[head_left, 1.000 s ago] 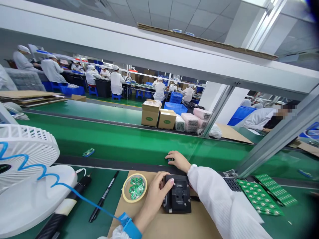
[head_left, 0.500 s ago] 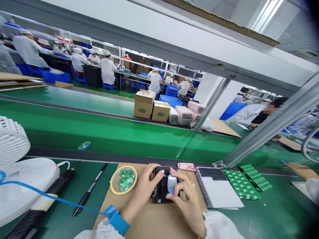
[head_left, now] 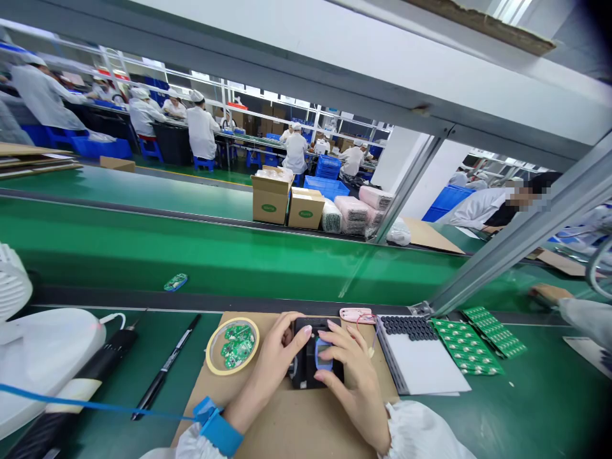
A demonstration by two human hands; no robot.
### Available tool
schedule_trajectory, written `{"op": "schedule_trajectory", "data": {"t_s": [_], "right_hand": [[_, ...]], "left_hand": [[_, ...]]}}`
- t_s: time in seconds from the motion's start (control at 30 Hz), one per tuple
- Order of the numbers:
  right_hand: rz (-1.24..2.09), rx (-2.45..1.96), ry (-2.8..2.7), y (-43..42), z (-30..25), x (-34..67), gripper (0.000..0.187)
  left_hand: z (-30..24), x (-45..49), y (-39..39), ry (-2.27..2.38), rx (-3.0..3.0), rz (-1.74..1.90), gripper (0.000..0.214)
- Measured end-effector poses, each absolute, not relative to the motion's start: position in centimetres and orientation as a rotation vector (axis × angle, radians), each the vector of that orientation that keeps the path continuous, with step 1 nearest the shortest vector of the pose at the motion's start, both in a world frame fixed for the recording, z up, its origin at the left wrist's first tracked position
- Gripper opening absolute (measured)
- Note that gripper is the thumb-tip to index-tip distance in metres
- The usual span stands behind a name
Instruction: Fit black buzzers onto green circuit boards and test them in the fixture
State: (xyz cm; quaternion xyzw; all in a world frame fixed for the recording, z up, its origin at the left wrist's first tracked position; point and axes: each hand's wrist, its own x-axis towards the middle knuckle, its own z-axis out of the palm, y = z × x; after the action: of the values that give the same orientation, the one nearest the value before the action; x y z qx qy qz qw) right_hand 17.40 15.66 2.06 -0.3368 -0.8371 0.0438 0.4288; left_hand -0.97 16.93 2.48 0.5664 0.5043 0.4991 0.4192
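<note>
A black fixture block [head_left: 306, 377] sits on the brown cardboard sheet in front of me. My left hand [head_left: 276, 354] grips its left side, with the thumb lying over the top. In my right hand [head_left: 354, 373] is a small blue-framed device [head_left: 324, 354] with a greyish window, held between thumb and fingers. The device lies nearly flat against the top of the fixture; whether it is seated in it I cannot tell. The right fingers hide part of the device and the fixture's right side. A blue wrist strap [head_left: 217, 428] with a cord is on my left wrist.
Left of my hands, a tape ring [head_left: 209, 357] encloses small green boards, beside a black marker [head_left: 165, 370] and an electric screwdriver [head_left: 95, 382]. Rightward are a pink casing [head_left: 356, 315], black parts [head_left: 408, 327] and green board panels [head_left: 466, 347]. A co-worker's hand [head_left: 549, 293] reaches over the belt.
The blue-framed device has tilted down flatter onto the fixture under my right fingers. The circuit board on the green belt has shifted right. The co-worker's hand has moved forward and left.
</note>
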Motion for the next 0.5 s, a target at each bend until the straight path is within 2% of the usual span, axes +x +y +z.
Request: {"op": "schedule_trajectory", "data": {"t_s": [0.13, 0.23, 0.37, 0.5], "right_hand": [[0.147, -0.893, -2.053, 15.93, 2.4, 17.3, 0.046], [0.214, -0.925, -2.021, 16.1, 2.23, 17.21, 0.061], [0.303, -0.952, -2.019, 16.29, 1.71, 17.13, 0.071], [0.326, -0.944, -1.993, 16.33, 1.77, 17.02, 0.072]], "left_hand": [[2.34, -0.94, 17.09, 1.274, 1.412, 1.261, 0.03], [2.01, -0.82, 17.28, 1.269, 1.383, 1.279, 0.03], [1.63, -0.73, 17.52, 1.272, 1.333, 1.276, 0.031], [1.67, -0.74, 17.61, 1.269, 1.305, 1.251, 0.032]]}}
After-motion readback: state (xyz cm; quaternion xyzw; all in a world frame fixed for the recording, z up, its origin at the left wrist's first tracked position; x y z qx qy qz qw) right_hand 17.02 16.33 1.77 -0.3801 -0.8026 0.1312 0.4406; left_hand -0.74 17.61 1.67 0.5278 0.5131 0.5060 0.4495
